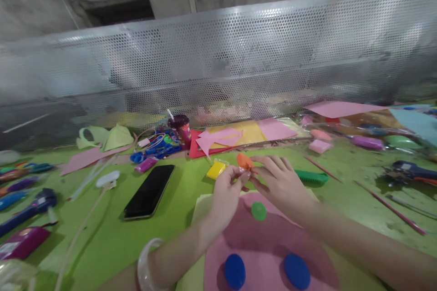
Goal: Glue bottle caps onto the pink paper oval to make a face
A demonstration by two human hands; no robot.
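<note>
My left hand [226, 195] pinches a small orange packet [244, 161], which looks like modelling clay in clear wrap. My right hand [285, 186] grips the same packet from the other side, thumb and fingertips at its wrapped end. Below my hands lies a pink paper round [266, 245] on pale yellow paper [201, 209]. A green clay disc [258, 211] and two blue clay discs [235, 271] sit on the pink paper. Just behind my left hand is a yellow clay packet [216, 169]. A green comb-like tool [311, 177] lies beside my right hand, partly hidden by it.
A black phone [149, 192] and a white cable [85, 227] lie to the left. A dark cup with a straw [180, 127] stands behind, near the perforated metal screen [221, 63]. Thin sticks [389, 207], clay packets [368, 142] and a glue gun [414, 170] are on the right.
</note>
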